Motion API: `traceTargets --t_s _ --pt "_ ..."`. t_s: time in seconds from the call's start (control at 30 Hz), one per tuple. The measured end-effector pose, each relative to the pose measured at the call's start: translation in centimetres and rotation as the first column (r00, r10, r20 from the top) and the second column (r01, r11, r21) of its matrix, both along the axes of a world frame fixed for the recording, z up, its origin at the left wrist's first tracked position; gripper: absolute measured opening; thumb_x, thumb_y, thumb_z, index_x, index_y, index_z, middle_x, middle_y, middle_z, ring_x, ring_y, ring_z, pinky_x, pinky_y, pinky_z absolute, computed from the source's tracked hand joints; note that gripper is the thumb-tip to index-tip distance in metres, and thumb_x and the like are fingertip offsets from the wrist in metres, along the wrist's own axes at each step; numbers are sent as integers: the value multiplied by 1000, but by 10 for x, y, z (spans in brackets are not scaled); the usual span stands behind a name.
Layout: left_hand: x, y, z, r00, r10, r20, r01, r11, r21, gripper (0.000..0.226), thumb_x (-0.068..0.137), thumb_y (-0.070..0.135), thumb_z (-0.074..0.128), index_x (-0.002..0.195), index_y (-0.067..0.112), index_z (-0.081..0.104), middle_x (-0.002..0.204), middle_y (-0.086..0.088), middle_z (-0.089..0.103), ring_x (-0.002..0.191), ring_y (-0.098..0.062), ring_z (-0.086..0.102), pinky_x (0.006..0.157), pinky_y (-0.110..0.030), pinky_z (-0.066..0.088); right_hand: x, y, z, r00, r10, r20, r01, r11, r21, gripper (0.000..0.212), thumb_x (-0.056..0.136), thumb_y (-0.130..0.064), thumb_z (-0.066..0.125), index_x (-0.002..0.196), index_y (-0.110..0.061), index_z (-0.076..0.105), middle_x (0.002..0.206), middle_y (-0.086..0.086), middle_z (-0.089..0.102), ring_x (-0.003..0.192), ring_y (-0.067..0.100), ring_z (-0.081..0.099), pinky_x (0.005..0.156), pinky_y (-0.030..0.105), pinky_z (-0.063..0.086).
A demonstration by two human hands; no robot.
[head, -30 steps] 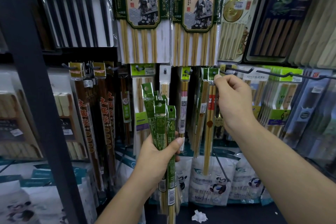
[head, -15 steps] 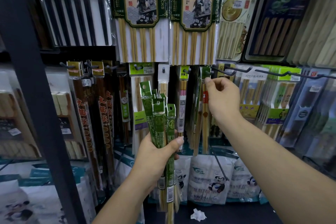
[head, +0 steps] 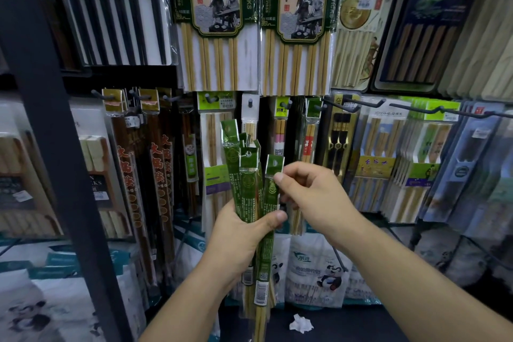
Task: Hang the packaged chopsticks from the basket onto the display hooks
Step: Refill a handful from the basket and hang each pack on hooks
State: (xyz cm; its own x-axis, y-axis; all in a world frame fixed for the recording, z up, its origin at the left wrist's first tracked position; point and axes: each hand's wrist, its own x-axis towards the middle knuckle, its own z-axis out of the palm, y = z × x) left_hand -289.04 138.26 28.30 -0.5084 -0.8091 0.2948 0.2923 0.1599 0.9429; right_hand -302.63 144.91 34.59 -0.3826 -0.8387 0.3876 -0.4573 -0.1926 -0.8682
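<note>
My left hand (head: 238,233) grips a bundle of several green-labelled chopstick packs (head: 245,183), held upright in front of the display. My right hand (head: 313,197) has come to the bundle and pinches the rightmost pack (head: 273,175) just below its hang hole. Behind and above, a green-topped pack (head: 313,111) hangs on a short hook (head: 322,107). Long bare hooks (head: 361,104) stick out to the right of it. No basket is in view.
Hanging chopstick packs cover the wall: large bamboo sets (head: 213,22) above, dark red ones (head: 130,175) at left. A dark metal post (head: 55,133) slants down the left. Panda-printed bags (head: 319,272) lie below, and a crumpled white paper (head: 301,323) on the floor.
My right hand has left the hung pack on the hook, dropped down and left, and now pinches a pack in the bundle. My left hand stays about where it was.
</note>
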Motion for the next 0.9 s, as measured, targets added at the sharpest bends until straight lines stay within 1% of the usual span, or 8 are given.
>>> traceTargets --t_s 0.1,0.17,0.23,0.3,0.5,0.7,0.8,0.9 --pt "1 0 -1 997 49 65 -48 999 -14 48 69 66 84 99 28 76 98 0 80 93 -16 76 81 -32 59 -3 1 8 994 -38 101 42 999 -31 17 99 -23 63 85 -19 72 72 -7 66 68 7 62 66 24 50" --pt "2 0 -1 993 74 89 -77 996 36 35 74 61 76 92 31 76 94 1 80 87 -14 76 74 -34 59 -9 1 21 978 -79 194 96 992 -81 20 101 -23 60 83 -21 71 76 -4 66 69 9 60 65 25 50" --pt "2 -2 -1 995 62 77 -68 994 86 29 82 50 71 92 23 74 87 -1 78 79 -15 74 60 -32 56 -16 2 36 961 -122 250 162 976 -147 22 102 -25 58 83 -22 70 78 0 64 70 14 57 63 27 49" --pt "3 -3 0 998 28 58 -33 995 90 28 92 40 68 98 12 69 82 -2 76 75 -16 71 55 -27 52 -21 1 48 952 -163 260 220 953 -210 24 102 -27 58 82 -22 69 78 4 59 69 17 53 62 31 45" --pt "5 -1 1 998 -61 30 59 996 67 26 95 30 65 107 9 58 74 2 70 68 -16 67 56 -26 52 -29 -3 61 950 -199 240 262 927 -270 28 102 -26 58 77 -18 65 78 10 51 72 21 46 69 39 42" --pt "5 3 4 997 -77 22 76 996 49 40 83 39 69 105 7 59 72 6 67 67 -12 66 56 -26 52 -27 -2 50 976 -182 120 209 939 -274 25 102 -26 58 79 -21 67 67 -3 53 63 10 49 60 27 45" --pt "6 3 4 997 -74 12 74 996 55 39 82 39 69 104 8 59 72 5 67 67 -12 66 56 -26 52 -27 -2 50 974 -183 132 215 931 -296 28 102 -28 58 77 -25 68 68 -3 53 63 10 49 58 24 44" --pt "6 3 3 998 -68 15 67 996 56 39 80 41 71 103 11 61 73 4 68 67 -13 66 57 -26 53 -31 -5 55 957 -213 195 263 921 -287 28 102 -28 59 76 -24 69 73 2 54 70 15 50 67 32 46"
